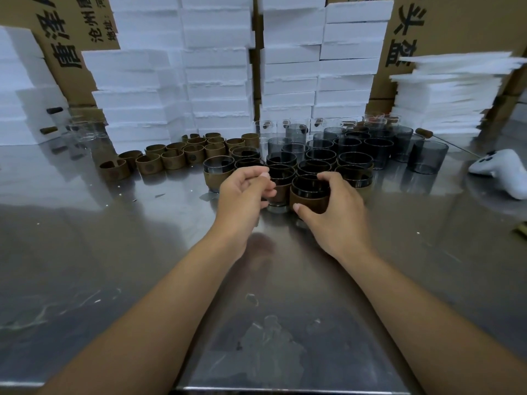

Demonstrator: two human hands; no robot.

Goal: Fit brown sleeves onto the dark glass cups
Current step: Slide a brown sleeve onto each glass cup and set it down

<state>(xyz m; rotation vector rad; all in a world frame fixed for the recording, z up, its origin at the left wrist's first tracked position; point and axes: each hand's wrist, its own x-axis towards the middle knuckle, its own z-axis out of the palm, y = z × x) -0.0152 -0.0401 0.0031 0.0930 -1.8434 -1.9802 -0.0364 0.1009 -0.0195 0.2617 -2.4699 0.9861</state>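
My right hand (333,212) curls round a dark glass cup with a brown sleeve (309,196) at the table's middle, thumb on the sleeve's front. My left hand (242,195) hovers just left of it with fingers loosely curled, holding nothing I can make out. Behind stand several sleeved dark cups (282,173). Farther back right are bare dark glass cups (377,151). Loose brown sleeves (174,159) lie in rows at the back left.
The steel table (114,252) reflects light. Stacks of white foam blocks (216,67) and cardboard boxes (456,29) line the back. A white controller (502,171) lies at the right. Clear glasses (85,129) stand at the far left.
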